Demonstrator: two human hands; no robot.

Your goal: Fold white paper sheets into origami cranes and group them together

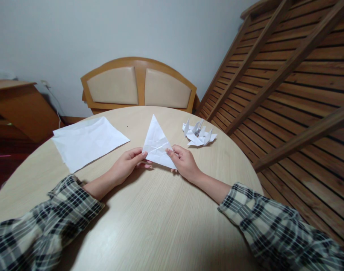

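Observation:
A white sheet of paper folded into a triangle (158,141) is held up over the middle of the table, its tip pointing away from me. Crease lines cross its lower half. My left hand (129,161) pinches the lower left corner, thumb on top and fingers beneath. At the lower right corner, my right hand (186,162) grips the paper the same way. Beyond my right hand sits a cluster of folded white paper cranes (199,133). Flat white paper sheets (87,141) lie to the left of my left hand, slightly overlapping.
The round, light wooden table (157,218) fills the foreground. A wooden headboard (140,84) with beige panels stands behind it, against the wall. Slatted wooden boards (290,94) lean along the right side. A brown cabinet (19,109) stands at the far left.

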